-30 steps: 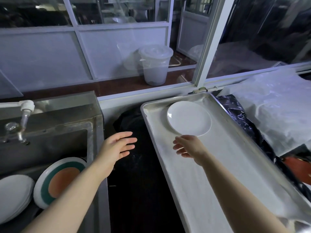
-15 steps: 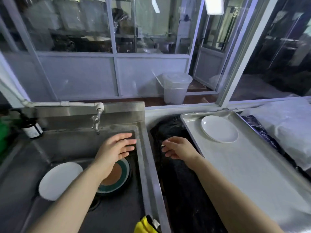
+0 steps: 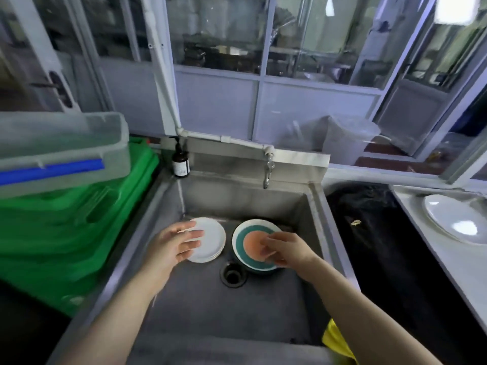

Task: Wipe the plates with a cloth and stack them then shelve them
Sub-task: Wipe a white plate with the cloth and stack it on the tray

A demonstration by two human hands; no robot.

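A short stack of white plates (image 3: 210,239) lies on the floor of the steel sink (image 3: 263,306). Beside it on the right lies a plate with a teal ring and orange centre (image 3: 250,241). My left hand (image 3: 171,246) hovers over the left edge of the white stack with fingers spread and holds nothing. My right hand (image 3: 286,250) reaches over the teal and orange plate, fingers loosely extended above its right side. Another white plate (image 3: 456,219) rests on the metal tray (image 3: 421,219) at the far right.
A tap (image 3: 267,171) juts over the sink's back wall, and a brown bottle (image 3: 181,163) stands at its back left corner. Green crates (image 3: 66,233) with a clear lidded box (image 3: 60,151) on top stand left. A black bag (image 3: 382,246) lies between sink and tray. The drain (image 3: 233,275) sits mid-sink.
The view swung left from the tray to the sink. Both hands moved away from the tray's plate and down into the sink, over the two plate piles.
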